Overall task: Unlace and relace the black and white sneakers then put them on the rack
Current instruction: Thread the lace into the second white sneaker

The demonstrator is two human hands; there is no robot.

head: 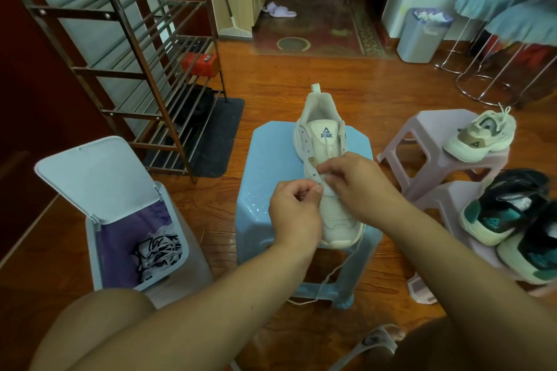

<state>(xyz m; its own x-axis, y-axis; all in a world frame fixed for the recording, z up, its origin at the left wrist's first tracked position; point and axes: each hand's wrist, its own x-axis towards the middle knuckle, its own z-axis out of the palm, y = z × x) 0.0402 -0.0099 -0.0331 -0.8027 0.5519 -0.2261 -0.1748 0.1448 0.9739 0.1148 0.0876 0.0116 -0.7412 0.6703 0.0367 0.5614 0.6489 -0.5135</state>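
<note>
White sneaker (pixel 324 159) sits toe-near on the blue stool (pixel 265 190), its lace (pixel 334 271) trailing off the front. Left hand (pixel 294 214) and right hand (pixel 358 187) both pinch lace at the eyelets. Open-lidded bin (pixel 120 220) alongside holds tangled black-and-white laces (pixel 159 250).
</note>
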